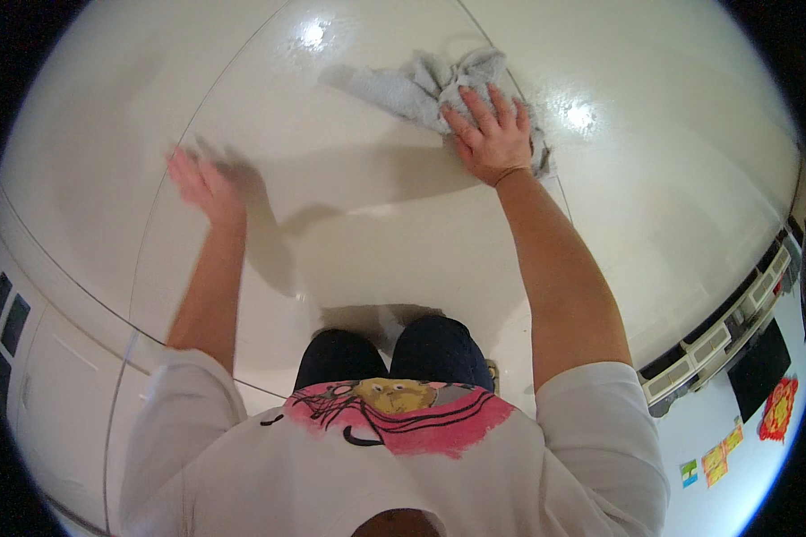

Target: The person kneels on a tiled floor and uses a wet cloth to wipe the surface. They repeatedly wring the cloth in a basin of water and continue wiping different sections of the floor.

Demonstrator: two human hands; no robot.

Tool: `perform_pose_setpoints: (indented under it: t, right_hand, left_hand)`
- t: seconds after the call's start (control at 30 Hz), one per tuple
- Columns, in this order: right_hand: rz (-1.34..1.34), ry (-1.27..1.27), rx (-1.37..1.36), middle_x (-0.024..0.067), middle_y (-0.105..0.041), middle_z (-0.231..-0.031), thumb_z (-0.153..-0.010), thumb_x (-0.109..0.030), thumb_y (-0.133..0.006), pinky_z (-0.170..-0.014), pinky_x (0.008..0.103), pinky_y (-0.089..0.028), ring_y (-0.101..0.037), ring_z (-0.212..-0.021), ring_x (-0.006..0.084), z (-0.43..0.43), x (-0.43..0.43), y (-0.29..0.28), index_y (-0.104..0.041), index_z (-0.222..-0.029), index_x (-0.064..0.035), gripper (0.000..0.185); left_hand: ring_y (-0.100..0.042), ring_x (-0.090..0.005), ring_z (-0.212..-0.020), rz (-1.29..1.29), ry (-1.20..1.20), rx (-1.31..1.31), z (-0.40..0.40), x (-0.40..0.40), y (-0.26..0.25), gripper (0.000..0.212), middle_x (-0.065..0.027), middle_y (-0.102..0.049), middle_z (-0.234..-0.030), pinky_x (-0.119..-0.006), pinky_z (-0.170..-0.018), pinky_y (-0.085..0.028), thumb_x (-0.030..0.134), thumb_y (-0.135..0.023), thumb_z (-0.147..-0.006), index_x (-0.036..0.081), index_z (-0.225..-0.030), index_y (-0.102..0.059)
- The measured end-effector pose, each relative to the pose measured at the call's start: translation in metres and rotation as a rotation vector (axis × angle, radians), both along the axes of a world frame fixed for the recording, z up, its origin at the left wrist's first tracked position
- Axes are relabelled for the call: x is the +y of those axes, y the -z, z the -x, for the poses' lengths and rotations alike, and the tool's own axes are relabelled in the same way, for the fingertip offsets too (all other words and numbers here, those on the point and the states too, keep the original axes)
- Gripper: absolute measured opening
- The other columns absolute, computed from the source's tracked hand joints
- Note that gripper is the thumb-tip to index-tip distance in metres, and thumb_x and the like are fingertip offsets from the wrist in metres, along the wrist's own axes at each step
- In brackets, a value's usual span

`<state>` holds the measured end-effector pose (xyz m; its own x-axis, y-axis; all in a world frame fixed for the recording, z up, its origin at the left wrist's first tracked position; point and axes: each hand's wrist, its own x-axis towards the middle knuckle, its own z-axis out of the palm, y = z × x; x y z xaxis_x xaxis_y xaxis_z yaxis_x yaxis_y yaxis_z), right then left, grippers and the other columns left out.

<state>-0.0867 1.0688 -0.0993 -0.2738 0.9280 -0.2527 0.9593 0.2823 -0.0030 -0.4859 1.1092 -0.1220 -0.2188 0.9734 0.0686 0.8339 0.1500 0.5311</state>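
My right hand (494, 137) lies palm down on a crumpled grey cloth (403, 90), pressing it against the glossy cream floor tiles (369, 262). Its fingers are spread over the bunched fabric, and one end of the cloth trails off to the left. Part of the cloth is hidden under the palm and wrist. My left hand (208, 188) holds nothing and is blurred; its fingers are stretched out. It appears to be just above the tiles at the left, with a shadow beside it.
Dark tile joints cross the floor, which reflects bright lights. My knees (436, 349) are bent close in front of me. White cabinet doors (60, 376) stand at the left. At the right is a white appliance (719, 416) with colourful stickers, below a pale slotted strip (708, 349).
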Motion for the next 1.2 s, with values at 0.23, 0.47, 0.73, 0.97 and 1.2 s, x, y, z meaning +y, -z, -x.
perform_pose_setpoints:
  t: [0.23, 0.47, 0.73, 0.97, 1.2]
  right_hand:
    - [-0.107, 0.005, 0.083, -0.0050, -0.033, -0.137, -0.079, -0.039, -0.056, -0.099, 0.0556, -0.025, -0.030, -0.126, 0.0273, 0.002, 0.000, 0.006, -0.043, -0.123, -0.0399, 0.046]
    - [-0.366, -0.111, 0.127, 0.0023, -0.043, -0.131, -0.075, -0.027, -0.058, -0.095, 0.0485, -0.030, -0.039, -0.117, 0.0315, 0.008, 0.003, 0.013, -0.053, -0.118, -0.0257, 0.043]
    - [-0.492, -0.175, 0.229, 0.0115, -0.044, -0.130, -0.079, -0.027, -0.054, -0.093, 0.0474, -0.035, -0.042, -0.113, 0.0366, 0.027, -0.010, 0.016, -0.053, -0.119, -0.0192, 0.041]
    - [-0.379, -0.048, 0.043, 0.0114, -0.042, -0.131, -0.082, -0.035, -0.051, -0.091, 0.0491, -0.035, -0.042, -0.113, 0.0364, 0.172, -0.102, 0.014, -0.050, -0.121, -0.0200, 0.042]
    - [-0.424, -0.129, 0.006, 0.0106, -0.043, -0.131, -0.083, -0.032, -0.048, -0.090, 0.0471, -0.037, -0.043, -0.114, 0.0344, 0.233, -0.142, 0.027, -0.048, -0.125, -0.0186, 0.044]
  left_hand:
    - [-0.022, -0.0393, -0.129, 0.553, -0.701, 0.471, 0.030, -0.228, 0.018, 0.056, -0.0172, -0.016, -0.145, -0.056, -0.098, -0.024, 0.041, -0.031, -0.092, 0.015, -0.140, -0.021]
    - [-0.014, -0.0404, -0.131, 0.562, -0.708, 0.461, 0.024, -0.218, 0.011, 0.058, -0.0158, -0.011, -0.146, -0.060, -0.099, -0.018, 0.039, -0.032, -0.091, 0.013, -0.141, -0.018]
    - [-0.010, -0.0418, -0.132, 0.575, -0.731, 0.443, 0.027, -0.226, 0.011, 0.057, -0.0159, -0.010, -0.147, -0.063, -0.100, -0.012, 0.038, -0.035, -0.090, 0.015, -0.140, -0.021]
    - [-0.007, -0.0409, -0.133, 0.465, -0.722, 0.322, 0.027, -0.226, 0.002, 0.055, -0.0150, -0.011, -0.147, -0.062, -0.100, -0.008, 0.037, -0.034, -0.090, 0.015, -0.139, -0.024]
    - [-0.019, -0.0367, -0.132, 0.034, -0.663, -0.175, 0.077, -0.409, 0.023, 0.055, -0.0195, -0.029, -0.140, -0.050, -0.106, -0.008, 0.016, -0.049, -0.079, 0.005, -0.131, -0.036]
